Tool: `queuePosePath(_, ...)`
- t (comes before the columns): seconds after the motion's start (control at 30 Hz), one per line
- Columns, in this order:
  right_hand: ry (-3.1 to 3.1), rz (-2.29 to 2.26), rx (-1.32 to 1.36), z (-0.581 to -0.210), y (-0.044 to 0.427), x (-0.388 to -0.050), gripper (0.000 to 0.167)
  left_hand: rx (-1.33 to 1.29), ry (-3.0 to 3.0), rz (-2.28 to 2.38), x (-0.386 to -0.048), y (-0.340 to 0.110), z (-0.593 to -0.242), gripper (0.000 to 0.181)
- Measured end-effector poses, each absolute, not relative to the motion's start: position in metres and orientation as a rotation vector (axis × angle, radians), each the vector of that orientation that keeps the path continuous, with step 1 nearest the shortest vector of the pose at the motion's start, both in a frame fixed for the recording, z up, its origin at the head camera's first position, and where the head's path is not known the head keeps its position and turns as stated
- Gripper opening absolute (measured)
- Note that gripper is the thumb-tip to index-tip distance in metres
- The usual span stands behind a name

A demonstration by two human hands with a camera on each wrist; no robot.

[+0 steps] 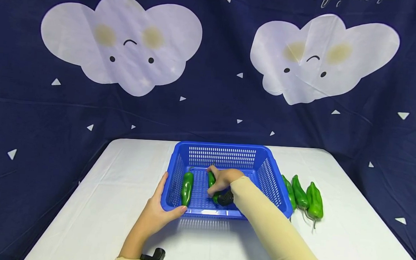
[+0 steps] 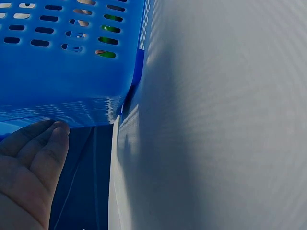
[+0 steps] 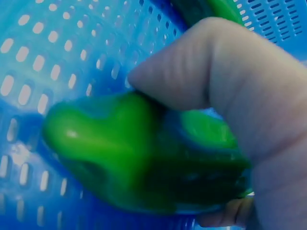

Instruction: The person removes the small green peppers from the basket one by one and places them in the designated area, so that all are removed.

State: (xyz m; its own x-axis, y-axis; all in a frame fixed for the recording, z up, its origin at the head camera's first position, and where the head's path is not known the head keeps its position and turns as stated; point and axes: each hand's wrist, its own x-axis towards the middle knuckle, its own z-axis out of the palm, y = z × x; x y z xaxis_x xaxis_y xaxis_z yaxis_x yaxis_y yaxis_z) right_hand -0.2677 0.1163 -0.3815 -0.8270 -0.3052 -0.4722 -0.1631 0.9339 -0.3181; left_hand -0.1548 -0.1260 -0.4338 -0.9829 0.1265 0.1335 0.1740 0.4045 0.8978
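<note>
A blue perforated basket (image 1: 208, 213) stands on the white table. Inside it, my right hand (image 1: 223, 179) pinches a green pepper (image 1: 211, 179) between thumb and fingers; in the right wrist view the hand (image 3: 230, 91) covers part of that pepper (image 3: 115, 153). Another pepper (image 1: 187, 188) lies lengthwise along the basket's left side. My left hand (image 1: 155, 213) rests on the near left corner of the basket, its thumb on the front rim. Seen from the left wrist, the fingers (image 2: 53, 143) touch the basket's outer wall (image 2: 62, 76).
Several green peppers (image 1: 299, 193) lie on the table (image 1: 347, 239) just right of the basket, one partly behind its rim. A dark blue cloth with clouds (image 1: 216, 107) hangs behind the table.
</note>
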Motion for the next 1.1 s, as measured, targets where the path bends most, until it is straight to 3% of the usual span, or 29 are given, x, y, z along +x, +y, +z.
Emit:
queuePosePath(0.43,2.6,-0.386,-0.358,-0.394,0.126,-0.276,0.094,-0.26,-2.598,-1.693,-0.154,-0.124,-0.432,0.113)
queuePosePath(0.73,2.612,-0.401,-0.325,-0.401,0.128,-0.278,0.082,-0.277,-2.585,-1.68,-0.154,-0.125,-0.434,0.113)
queuePosePath(1.1,2.58,-0.491,-0.36,-0.401,0.129,-0.278,0.081,-0.268,-2.577,-1.721,-0.155,-0.124,-0.433,0.113)
